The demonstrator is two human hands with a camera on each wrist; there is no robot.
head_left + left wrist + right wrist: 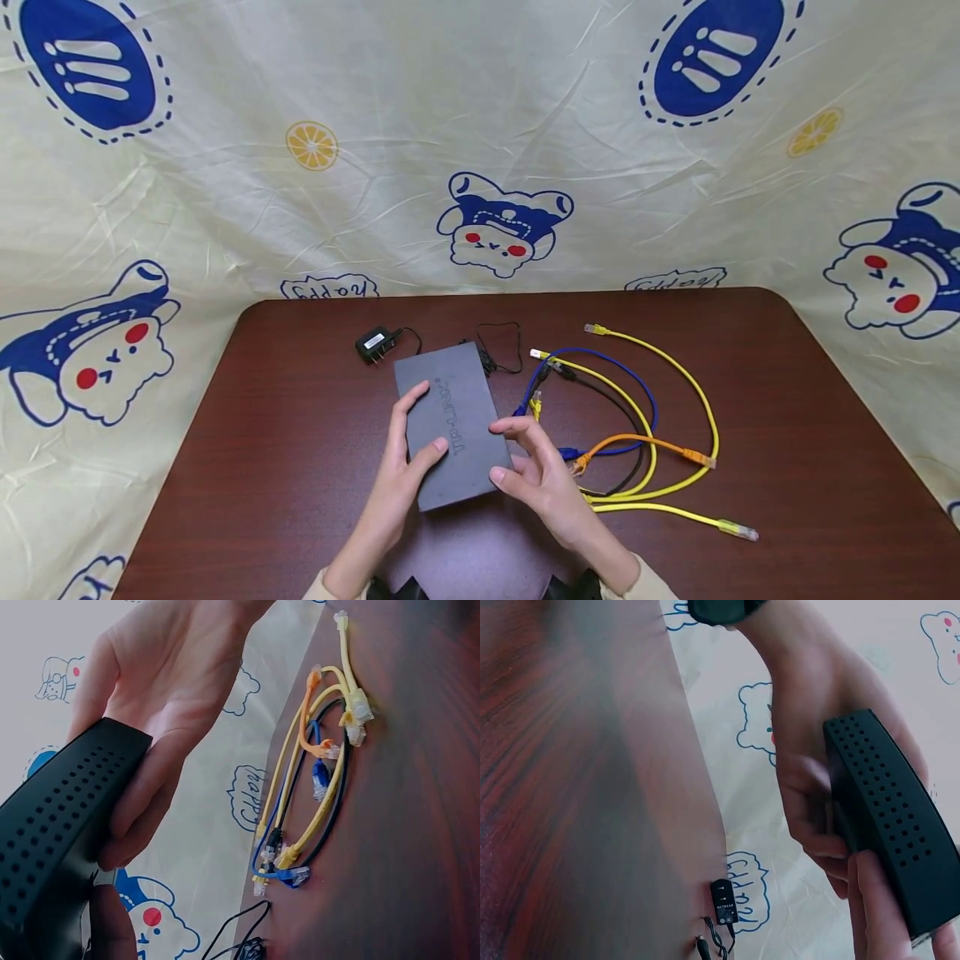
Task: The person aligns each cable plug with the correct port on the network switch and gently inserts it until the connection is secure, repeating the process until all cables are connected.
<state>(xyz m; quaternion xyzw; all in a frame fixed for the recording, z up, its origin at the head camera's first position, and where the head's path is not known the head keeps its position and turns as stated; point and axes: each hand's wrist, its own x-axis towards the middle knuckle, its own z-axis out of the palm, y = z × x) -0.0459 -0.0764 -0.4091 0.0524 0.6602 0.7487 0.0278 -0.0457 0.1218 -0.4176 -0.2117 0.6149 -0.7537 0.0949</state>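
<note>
The flat, rectangular box is held between the left hand and the right hand. Its broad upper face is matt blue-grey, with dark TP-LINK lettering running lengthwise, just beyond the left thumb's tip. The far end projects past the left fingertips and is angled toward the left hand's side; the near end juts out between the two wrists. The right thumb and a fingertip meet the right long edge. From both wrist views, a narrow black side shows rows of small holes beside the gripping fingers.
</note>
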